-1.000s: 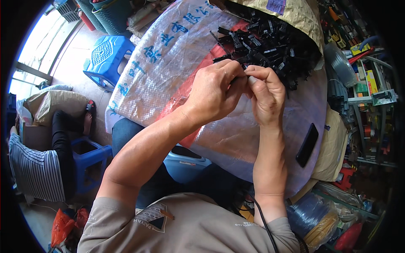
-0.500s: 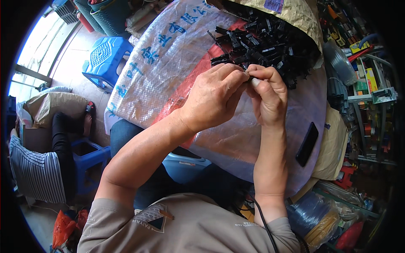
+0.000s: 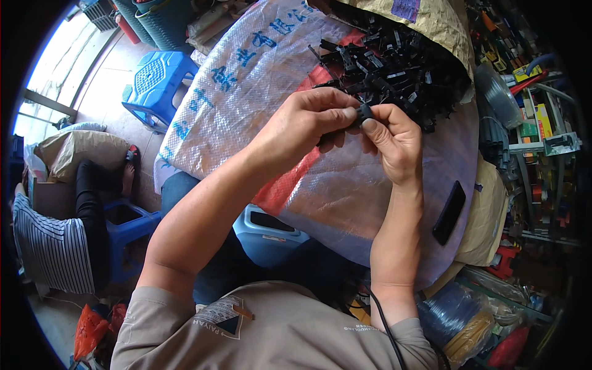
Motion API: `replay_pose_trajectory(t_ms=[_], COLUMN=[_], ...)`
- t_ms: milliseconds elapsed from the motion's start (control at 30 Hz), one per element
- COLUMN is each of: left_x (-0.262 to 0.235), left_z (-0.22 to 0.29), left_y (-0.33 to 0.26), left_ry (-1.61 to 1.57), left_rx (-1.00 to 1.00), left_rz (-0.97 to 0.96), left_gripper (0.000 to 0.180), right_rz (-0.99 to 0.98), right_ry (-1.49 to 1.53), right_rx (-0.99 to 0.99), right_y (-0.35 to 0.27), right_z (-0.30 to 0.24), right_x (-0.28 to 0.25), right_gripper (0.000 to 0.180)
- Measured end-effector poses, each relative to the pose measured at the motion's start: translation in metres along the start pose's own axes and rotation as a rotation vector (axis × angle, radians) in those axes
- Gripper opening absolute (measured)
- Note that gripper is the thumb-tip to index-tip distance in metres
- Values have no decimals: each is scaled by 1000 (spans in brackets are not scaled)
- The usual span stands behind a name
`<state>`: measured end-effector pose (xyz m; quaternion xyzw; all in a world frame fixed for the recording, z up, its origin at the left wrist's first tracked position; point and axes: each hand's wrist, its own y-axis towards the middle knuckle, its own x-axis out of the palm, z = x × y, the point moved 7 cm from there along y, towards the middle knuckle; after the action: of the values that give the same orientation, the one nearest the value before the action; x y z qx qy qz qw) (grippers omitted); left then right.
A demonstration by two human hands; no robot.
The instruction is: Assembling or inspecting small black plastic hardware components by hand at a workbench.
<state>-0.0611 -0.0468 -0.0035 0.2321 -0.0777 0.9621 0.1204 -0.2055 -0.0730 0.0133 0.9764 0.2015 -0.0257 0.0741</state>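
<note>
Left hand: [image 3: 324,117] thumb and fingers pinched on left side of the part
Right hand: [image 3: 398,139] thumb and forefinger pinched on right side of same part
Part: [image 3: 364,112] small, black, between both hands' fingertips, just near of the pile; detail mostly hidden by fingers
Pile: [image 3: 398,77] many black pieces, heaped, far side of woven sheet
Woven sheet: [image 3: 246,105] white, red stripe, blue lettering, spread under hands and pile
Paper sack: [image 3: 441,31] tan, far edge, beside pile
Phone: [image 3: 449,213] dark, flat on sheet, right of right forearm
Bin: [image 3: 265,237] blue, near side, below sheet edge
Stool: [image 3: 157,80] blue, on floor, far left
Co-worker: [image 3: 55,246] striped top, left, well apart
Tubing coil: [image 3: 496,95] clear, right of pile
</note>
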Motion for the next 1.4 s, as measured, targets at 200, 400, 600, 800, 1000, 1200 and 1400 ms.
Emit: replay_pose_trajectory(t_ms=[200, 400, 600, 800, 1000, 1200, 1400], left_x=[3, 4, -1, -8, -4, -13, -35], left_z=[13, 11, 11, 2, 10, 1, 4], left_y=[-9, -11, -10, -3, -6, 0, 14], left_ry=[771, 889, 944, 568, 754, 512, -339], left_rx=[352, 399, 356, 105, 152, 27, -49], left_rz=[14, 82, 117, 22, 51, 42, -24], left_gripper=[25, 22, 24, 24, 25, 34, 31], right_rz=[-183, -212, -212, -155, -178, -69, 151], right_ry=[-12, -24, -12, 2, -37, -69, -962], right_rx=[195, 231, 251, 179, 171, 111, -451], right_y=[-6, -8, -6, -4, -3, -1, 7], right_z=[10, 13, 16, 11, 13, 13, 1], right_x=[5, 12, 15, 10, 13, 10, 15], right_gripper=[9, 9, 10, 10, 8, 12, 31])
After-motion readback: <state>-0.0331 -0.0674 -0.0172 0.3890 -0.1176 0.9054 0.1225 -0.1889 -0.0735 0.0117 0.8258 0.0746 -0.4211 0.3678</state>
